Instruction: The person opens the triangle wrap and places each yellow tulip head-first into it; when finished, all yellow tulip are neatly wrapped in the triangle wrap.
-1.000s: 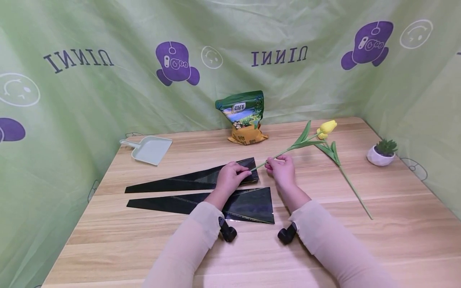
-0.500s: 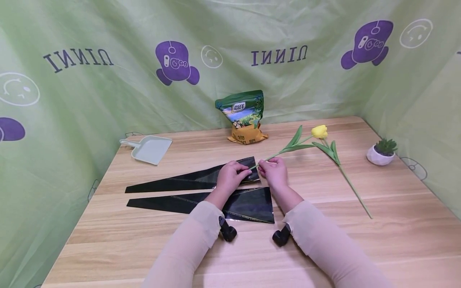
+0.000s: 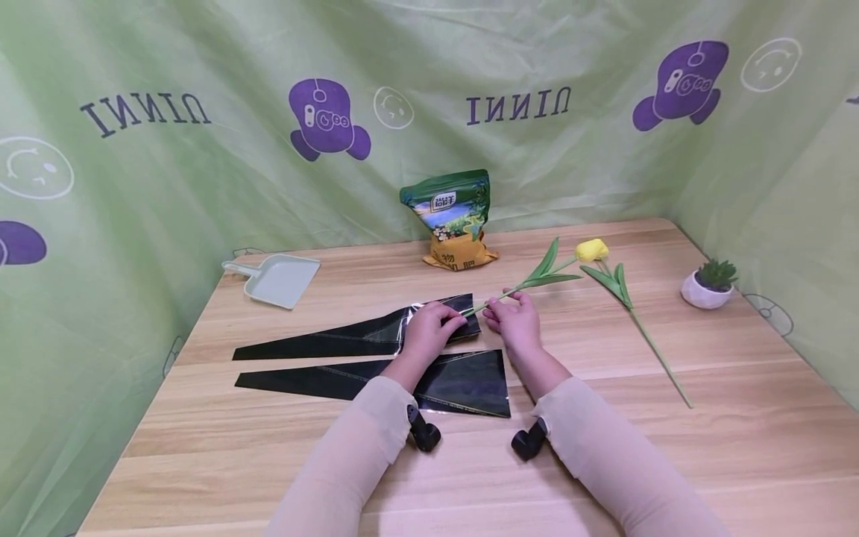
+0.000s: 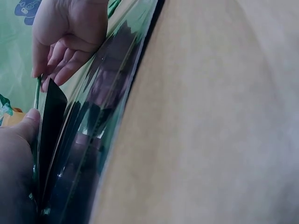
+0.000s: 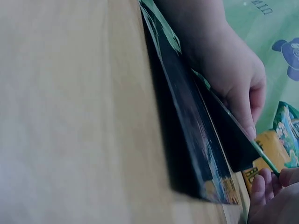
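Between the thumb and fingers of my right hand (image 3: 518, 322) is the green stem of a yellow artificial tulip (image 3: 546, 279). Its lower stem lies at the wide end of the upper black flower sleeve (image 3: 349, 335). My left hand (image 3: 426, 330) pinches that sleeve near its mouth, thumb beside the stem; its other fingers are mostly hidden. In the right wrist view the stem (image 5: 267, 161) runs between both hands along the raised sleeve edge. A second black sleeve (image 3: 470, 382) lies flat, nearer, partly under my left wrist. Another tulip (image 3: 649, 339) lies to the right, its bloom overlapped by the held one.
A green and orange bag (image 3: 459, 224) stands at the back. At the back left lies a grey dustpan (image 3: 285, 280). A succulent in a white pot (image 3: 706, 289) sits on the right of the wooden table (image 3: 221, 462). Green curtains hang behind.
My right hand has moved a little left with the tulip, and the bloom has shifted left and slightly down, over the other tulip's bloom. The left hand stays almost in place.
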A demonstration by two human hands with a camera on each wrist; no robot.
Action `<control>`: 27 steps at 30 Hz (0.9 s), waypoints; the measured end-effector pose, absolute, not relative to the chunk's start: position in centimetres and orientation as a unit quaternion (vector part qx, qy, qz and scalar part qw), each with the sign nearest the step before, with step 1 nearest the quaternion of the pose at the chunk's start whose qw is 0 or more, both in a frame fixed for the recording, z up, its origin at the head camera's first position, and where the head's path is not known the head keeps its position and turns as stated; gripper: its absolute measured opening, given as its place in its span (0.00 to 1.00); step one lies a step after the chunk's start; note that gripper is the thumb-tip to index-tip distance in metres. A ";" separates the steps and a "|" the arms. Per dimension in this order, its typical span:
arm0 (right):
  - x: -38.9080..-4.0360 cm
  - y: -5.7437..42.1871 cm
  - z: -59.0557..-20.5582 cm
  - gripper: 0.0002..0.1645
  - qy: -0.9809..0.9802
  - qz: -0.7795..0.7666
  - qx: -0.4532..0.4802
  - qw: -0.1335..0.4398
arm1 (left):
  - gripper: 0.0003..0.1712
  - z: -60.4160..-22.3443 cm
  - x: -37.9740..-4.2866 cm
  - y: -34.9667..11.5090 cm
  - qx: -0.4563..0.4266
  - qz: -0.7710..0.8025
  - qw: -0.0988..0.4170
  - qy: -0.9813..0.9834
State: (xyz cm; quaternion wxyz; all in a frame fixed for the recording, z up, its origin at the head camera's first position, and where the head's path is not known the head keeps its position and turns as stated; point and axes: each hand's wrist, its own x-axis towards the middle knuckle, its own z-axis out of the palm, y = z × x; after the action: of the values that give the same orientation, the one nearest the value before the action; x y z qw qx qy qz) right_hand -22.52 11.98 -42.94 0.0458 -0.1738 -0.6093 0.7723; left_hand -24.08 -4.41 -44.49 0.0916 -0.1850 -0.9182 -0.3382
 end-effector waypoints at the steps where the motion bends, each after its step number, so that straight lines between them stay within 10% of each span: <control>1: -22.5 12.1 -43.0 0.30 -0.606 0.774 -0.176 0.049 | 0.11 -44.6 -24.1 -4.4 -0.185 -0.339 0.092 -0.918; 14: -22.8 14.5 -41.9 0.10 -0.529 0.818 -0.213 0.078 | 0.11 -44.7 -24.2 -4.5 -0.183 -0.333 0.090 -0.921; 27: -23.1 15.1 -42.5 0.11 -0.516 0.824 -0.222 0.079 | 0.12 -45.0 -24.2 -4.4 -0.183 -0.332 0.135 -0.916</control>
State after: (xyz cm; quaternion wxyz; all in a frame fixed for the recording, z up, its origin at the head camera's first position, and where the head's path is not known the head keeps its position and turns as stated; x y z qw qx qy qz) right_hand -23.07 15.09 -42.47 0.0785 -0.2220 -0.5158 0.8237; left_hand -24.21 -4.40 -45.02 0.1347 -0.1831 -0.9155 -0.3319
